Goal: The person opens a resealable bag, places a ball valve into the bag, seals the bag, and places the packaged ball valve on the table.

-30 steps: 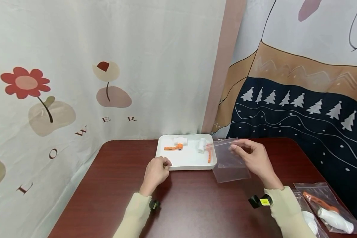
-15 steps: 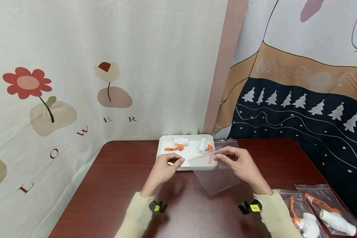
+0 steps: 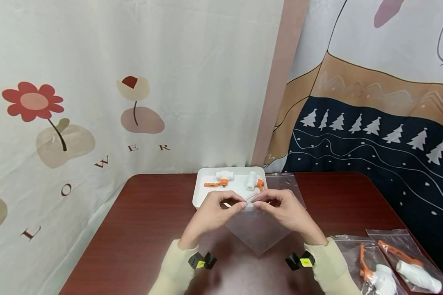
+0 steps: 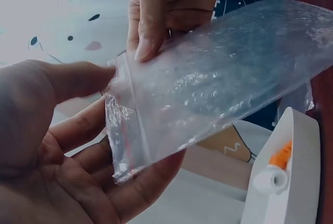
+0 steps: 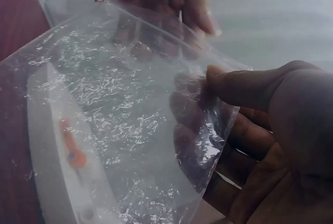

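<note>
A clear zip bag (image 3: 258, 234) hangs from both hands in front of the tray, its zip edge uppermost. My left hand (image 3: 213, 212) pinches one side of that edge between thumb and fingers. Close beside it, my right hand (image 3: 291, 212) pinches the other side. In the left wrist view, the thumb (image 4: 78, 81) lies at the zip strip of the bag (image 4: 208, 83). Behind the hands, the white tray (image 3: 238, 182) holds two white pipe fittings, one at the left (image 3: 224, 175) and one at the right (image 3: 251, 180), with orange levers (image 3: 215, 184) beside them. The right-hand lever is partly hidden.
Another clear zip bag (image 3: 293, 186) lies flat to the right of the tray. At the table's front right lie two filled bags, each with a white fitting (image 3: 417, 275) and an orange lever (image 3: 398, 250). A printed curtain (image 3: 206, 102) stands behind the table.
The right hand has carried the zip bag left and in front of the tray. The left hand has left the tray's edge, moved right and taken hold of the bag's top edge.
</note>
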Demonstrator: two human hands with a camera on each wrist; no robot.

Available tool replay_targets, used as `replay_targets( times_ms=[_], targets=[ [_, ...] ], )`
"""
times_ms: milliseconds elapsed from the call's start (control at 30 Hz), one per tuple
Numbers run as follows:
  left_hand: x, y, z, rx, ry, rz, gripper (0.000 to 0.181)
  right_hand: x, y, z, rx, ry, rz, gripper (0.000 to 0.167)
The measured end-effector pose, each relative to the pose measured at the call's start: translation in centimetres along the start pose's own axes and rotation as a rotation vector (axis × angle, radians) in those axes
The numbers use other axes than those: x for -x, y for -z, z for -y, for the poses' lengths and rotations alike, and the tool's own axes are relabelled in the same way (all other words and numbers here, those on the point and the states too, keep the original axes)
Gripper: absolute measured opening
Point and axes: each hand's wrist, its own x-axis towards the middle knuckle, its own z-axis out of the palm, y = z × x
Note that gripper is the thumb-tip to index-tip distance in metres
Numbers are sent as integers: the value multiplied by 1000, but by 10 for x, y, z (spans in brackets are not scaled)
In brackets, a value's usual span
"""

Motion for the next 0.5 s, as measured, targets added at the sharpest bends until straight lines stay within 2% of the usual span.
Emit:
replay_targets(
  times_ms=[167, 333, 500],
  targets=[
    [4, 3, -5, -44, -34, 12, 8, 0, -2, 4, 22, 28, 8, 9],
    [8, 4, -8, -75, -20, 42, 9, 1, -2, 7, 29, 20, 16, 9],
    [9, 4, -9, -51, 9, 60, 10, 3, -2, 9, 28, 40, 14, 10]
  ],
)
